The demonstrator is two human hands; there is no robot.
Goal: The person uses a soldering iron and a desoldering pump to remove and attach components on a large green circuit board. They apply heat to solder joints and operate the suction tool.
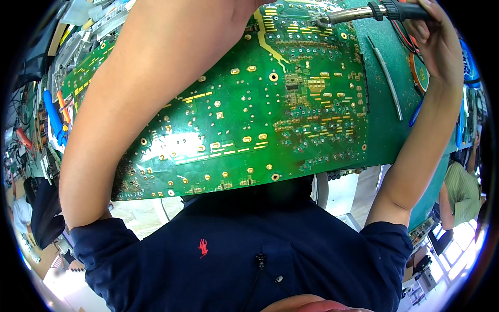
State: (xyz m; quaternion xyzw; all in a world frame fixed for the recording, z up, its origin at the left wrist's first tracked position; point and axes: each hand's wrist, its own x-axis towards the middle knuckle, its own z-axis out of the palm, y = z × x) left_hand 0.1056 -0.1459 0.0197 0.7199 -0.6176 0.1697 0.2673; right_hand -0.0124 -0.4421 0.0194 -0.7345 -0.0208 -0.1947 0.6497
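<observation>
Over the green circuit board (244,114) on the desk, my right hand (442,36) grips a soldering iron (364,13), tip on the board's far edge; my left forearm crosses it, hand out of view

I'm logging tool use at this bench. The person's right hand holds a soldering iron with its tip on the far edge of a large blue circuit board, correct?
Nearly. The head view shows the right hand holding the soldering iron with its tip at the far edge of the circuit board, but the board is green, not blue.
</observation>
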